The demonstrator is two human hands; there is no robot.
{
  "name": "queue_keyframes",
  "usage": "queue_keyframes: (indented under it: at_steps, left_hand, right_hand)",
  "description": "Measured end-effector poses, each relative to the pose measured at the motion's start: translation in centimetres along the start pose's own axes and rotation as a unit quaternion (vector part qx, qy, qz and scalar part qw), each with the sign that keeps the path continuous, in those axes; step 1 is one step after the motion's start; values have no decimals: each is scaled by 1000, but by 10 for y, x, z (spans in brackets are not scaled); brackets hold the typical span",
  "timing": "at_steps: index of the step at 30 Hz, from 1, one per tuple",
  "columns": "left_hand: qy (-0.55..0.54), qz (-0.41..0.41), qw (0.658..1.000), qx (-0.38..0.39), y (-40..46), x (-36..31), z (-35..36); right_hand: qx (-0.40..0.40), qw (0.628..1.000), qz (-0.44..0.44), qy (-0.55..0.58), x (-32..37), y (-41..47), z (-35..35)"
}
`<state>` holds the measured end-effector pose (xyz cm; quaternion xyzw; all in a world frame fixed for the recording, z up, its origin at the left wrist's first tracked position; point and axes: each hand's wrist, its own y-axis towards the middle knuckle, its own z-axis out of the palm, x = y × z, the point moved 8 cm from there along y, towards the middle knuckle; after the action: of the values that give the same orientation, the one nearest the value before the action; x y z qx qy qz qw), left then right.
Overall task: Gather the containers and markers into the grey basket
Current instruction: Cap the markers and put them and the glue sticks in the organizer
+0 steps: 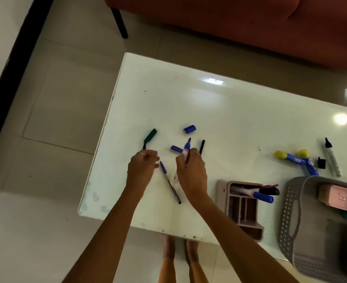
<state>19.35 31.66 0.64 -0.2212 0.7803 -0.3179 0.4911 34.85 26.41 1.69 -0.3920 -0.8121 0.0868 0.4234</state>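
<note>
**Desk:** Head view, looking down on a glossy white table (229, 103). What are the 2 hands doing?

**Photographer:** The right hand (191, 174) has its fingers curled round an uncapped blue marker (187, 149), tip pointing away from the person. The left hand (143, 166) is curled too, fingertips drawn together beside the purple tip of a thin pen (169, 181) lying on the table; whether it pinches anything, I cannot tell.

**Desk:** And the loose pieces?

**Photographer:** A green marker (150, 136) lies just beyond the left hand. 2 blue caps sit near the held marker, one (189, 128) farther off and one (176, 148) just left of it, and a black marker (202, 146) lies just to its right.

**Desk:** Where is the basket?

**Photographer:** The grey basket (291, 211) stands at the table's near right corner, cut by the frame edge, with a pink container (339, 198) inside. A pink divided organiser (244, 209) lies on the table just left of it, markers poking out of its far end. Beyond the basket lie 2 blue yellow-capped tubes (295, 159), a black cap (321, 162) and a grey marker (331, 158).
</note>
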Motion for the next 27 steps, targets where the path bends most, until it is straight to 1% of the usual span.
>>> queue_keyframes:
  at_steps: [2,5,8,10,12,14,17,19,20,21,22,25,27]
  left_hand:
    - [72,55,996,0,11,-21,22]
    - [149,151,977,-3,20,-56,59]
    - [226,254,940,-9,27,-85,88]
    - [283,300,911,1,34,-95,106]
    - [355,325,877,11,42,-98,120]
    - [419,327,847,24,48,-95,131]
    - [479,322,816,35,51,-89,139]
    - [496,327,804,40,49,-85,142]
    - [493,328,805,42,47,-83,143]
    - [481,326,813,43,45,-82,142]
    - [458,317,830,42,45,-81,140]
    - [316,250,915,21,33,-82,124]
    - [202,176,963,39,24,-74,116]
  right_hand:
    - [-3,999,25,36,-17,-6,-16]
    - [-6,997,45,69,-36,-16,-38]
    - [11,995,51,82,-42,-26,-51]
    - [11,995,29,93,-41,-31,-59]
    - [6,993,9,121,-38,-33,-64]
    - [3,991,1,136,-34,-32,-68]
    - [18,985,20,168,-31,-30,-68]
    - [21,986,26,164,-31,-30,-71]
    - [20,985,24,168,-31,-31,-75]
    - [18,985,21,172,-31,-32,-79]
    - [16,984,19,174,-32,-34,-82]
    - [20,985,14,169,-36,-39,-89]
    - [22,990,8,141,-37,-42,-91]
